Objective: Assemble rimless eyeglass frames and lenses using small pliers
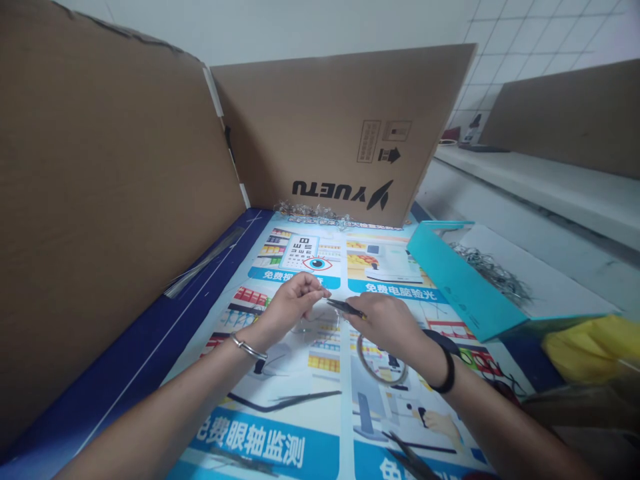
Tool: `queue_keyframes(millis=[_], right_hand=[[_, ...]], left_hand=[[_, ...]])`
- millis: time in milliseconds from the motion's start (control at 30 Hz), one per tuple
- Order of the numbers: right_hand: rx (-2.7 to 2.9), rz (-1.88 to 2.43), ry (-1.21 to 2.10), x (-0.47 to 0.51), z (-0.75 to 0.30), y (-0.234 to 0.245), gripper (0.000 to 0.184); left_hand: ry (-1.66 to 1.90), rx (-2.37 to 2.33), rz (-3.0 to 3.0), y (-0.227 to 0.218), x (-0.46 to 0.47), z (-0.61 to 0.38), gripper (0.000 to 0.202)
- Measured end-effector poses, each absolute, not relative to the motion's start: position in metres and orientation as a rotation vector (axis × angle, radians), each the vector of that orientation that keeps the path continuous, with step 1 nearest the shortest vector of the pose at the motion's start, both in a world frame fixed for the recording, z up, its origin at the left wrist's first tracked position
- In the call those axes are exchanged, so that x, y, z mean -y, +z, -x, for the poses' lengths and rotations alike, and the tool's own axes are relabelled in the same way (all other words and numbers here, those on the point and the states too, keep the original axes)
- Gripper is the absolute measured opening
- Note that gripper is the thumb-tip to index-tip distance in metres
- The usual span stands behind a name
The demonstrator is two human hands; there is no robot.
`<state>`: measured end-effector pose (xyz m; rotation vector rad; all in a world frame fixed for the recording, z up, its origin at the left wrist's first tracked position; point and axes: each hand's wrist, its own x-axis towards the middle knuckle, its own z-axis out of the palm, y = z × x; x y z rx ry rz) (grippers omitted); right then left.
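A: What's the surface?

B: A worktop (150, 353) under a printed poster (300, 400), cardboard walls (125, 167) left and behind, white tiles beyond.

A: Counts?

B: Two hands. Left hand (293, 303) pinches a thin clear frame (320, 317), barely visible; right hand (387, 320) is closed on dark tweezers (345, 307). One teal box (460, 280) right.

A: Room?

B: Open poster toward the near edge.

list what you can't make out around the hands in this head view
- Small clear piece pinched by the left hand: too small and see-through to name.
- Tip of the dark tweezers in the right hand: blurred where it meets that piece.
- Metal bits in the teal box: tangled, too small.
- Dark tool at the bottom: cut off by the edge.
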<state>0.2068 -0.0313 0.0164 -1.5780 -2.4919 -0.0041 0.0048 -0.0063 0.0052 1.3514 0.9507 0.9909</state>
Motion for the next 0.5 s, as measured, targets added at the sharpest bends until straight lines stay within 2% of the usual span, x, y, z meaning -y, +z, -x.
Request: queue_keyframes(millis=[500], right_hand=[[2.422, 1.587, 0.315, 0.0334, -0.2048, 0.0201, 0.028]], left_hand=[[1.039, -0.976, -1.345, 0.0084, 0.0093, -0.0071, 0.023]])
